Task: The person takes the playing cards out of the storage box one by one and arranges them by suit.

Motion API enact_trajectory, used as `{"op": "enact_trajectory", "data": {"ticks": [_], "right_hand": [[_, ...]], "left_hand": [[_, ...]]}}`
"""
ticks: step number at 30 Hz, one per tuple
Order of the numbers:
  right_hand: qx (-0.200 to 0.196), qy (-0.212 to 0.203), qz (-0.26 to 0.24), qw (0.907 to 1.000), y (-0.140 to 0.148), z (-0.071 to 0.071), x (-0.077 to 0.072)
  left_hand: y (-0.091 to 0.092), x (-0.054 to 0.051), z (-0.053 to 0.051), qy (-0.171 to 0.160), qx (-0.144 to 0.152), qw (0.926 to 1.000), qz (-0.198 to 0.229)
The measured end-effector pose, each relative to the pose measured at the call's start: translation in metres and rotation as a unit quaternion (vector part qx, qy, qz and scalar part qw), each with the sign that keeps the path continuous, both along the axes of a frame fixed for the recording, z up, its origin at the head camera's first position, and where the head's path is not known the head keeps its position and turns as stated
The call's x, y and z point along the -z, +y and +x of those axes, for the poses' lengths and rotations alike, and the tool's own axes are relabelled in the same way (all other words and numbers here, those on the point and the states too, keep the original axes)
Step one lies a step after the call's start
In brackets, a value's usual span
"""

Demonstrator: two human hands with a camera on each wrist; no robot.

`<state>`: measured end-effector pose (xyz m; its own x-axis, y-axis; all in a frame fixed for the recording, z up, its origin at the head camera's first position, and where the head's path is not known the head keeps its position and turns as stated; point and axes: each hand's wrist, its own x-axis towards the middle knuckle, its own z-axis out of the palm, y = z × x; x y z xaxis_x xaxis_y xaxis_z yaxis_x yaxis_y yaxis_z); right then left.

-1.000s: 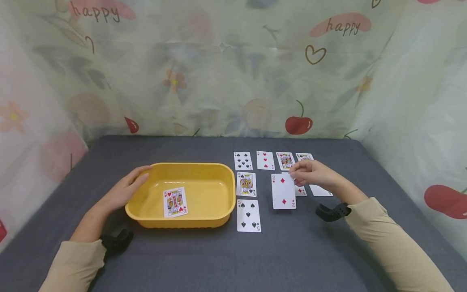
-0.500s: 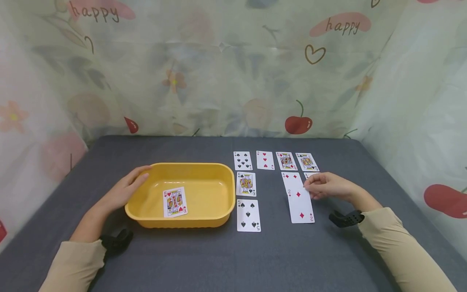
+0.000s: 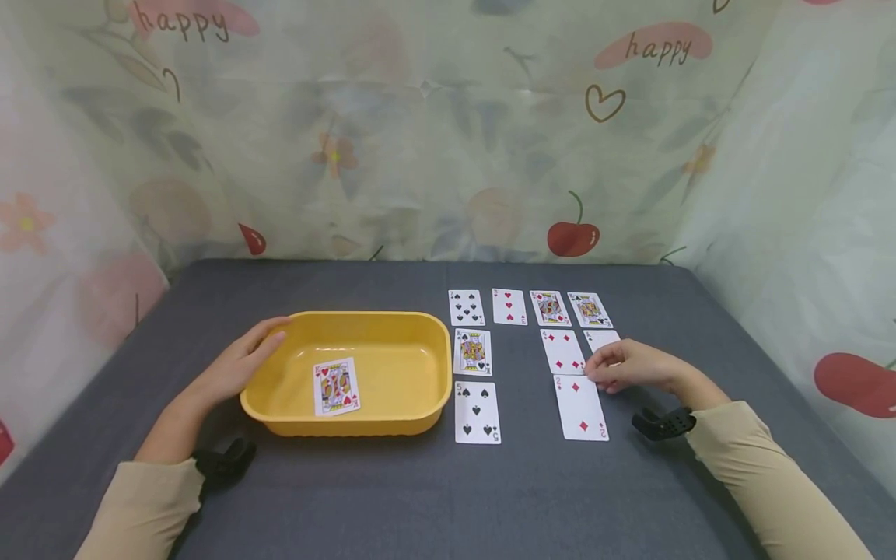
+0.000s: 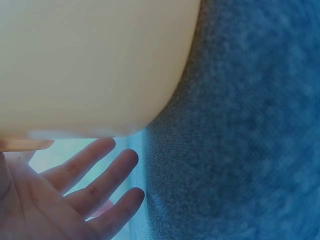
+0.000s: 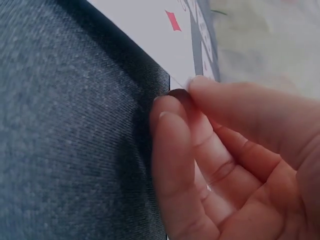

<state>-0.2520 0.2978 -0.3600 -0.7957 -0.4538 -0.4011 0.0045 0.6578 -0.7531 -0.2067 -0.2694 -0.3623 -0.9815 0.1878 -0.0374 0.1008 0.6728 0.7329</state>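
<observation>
My right hand (image 3: 633, 365) pinches the upper right corner of a two of diamonds (image 3: 582, 411) between thumb and fingertips. In the right wrist view, the edge of this card (image 5: 145, 30) stands slightly off the cloth. Just above it lies a four of diamonds (image 3: 561, 350), the two meeting at the edge. Another white card (image 3: 600, 337) is partly covered by the right hand. On the left, my left hand (image 3: 234, 365) rests at the rim of a yellow tub (image 3: 399, 428). Its spread, fairly straight fingers (image 4: 107, 182) appear outside the tub wall. A king of hearts (image 3: 337, 387) lies inside.
A back row holds a seven of spades (image 3: 467, 308), a three of hearts (image 3: 509, 307) and two face cards (image 3: 550, 309). Beside the tub lie a king of spades (image 3: 473, 353) and a five of spades (image 3: 477, 412). Dark cloth (image 3: 392, 498) covers the table.
The two of diamonds has moved right and toward the person, from over the card rows to just below the four of diamonds. The left hand and tub have stayed put.
</observation>
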Motion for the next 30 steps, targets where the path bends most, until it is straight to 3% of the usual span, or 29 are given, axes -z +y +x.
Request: {"op": "enact_trajectory", "data": {"ticks": [9, 16, 22, 30], "right_hand": [[0.015, 0.039, 0.015, 0.999, -0.001, 0.002, 0.0], [0.02, 0.068, 0.012, 0.9974, -0.014, -0.001, -0.012], [-0.026, 0.097, -0.013, 0.9948, -0.053, -0.005, -0.031], [-0.096, 0.141, -0.039, 0.9846, -0.123, -0.009, -0.051]], "left_hand": [[0.0, 0.0, 0.0, -0.001, 0.001, 1.0, 0.002], [0.0, -0.001, 0.001, -0.002, 0.0, 1.0, 0.003], [0.001, -0.001, 0.001, -0.002, -0.001, 1.0, 0.0], [0.002, -0.002, 0.001, -0.006, -0.003, 1.0, -0.003]]}}
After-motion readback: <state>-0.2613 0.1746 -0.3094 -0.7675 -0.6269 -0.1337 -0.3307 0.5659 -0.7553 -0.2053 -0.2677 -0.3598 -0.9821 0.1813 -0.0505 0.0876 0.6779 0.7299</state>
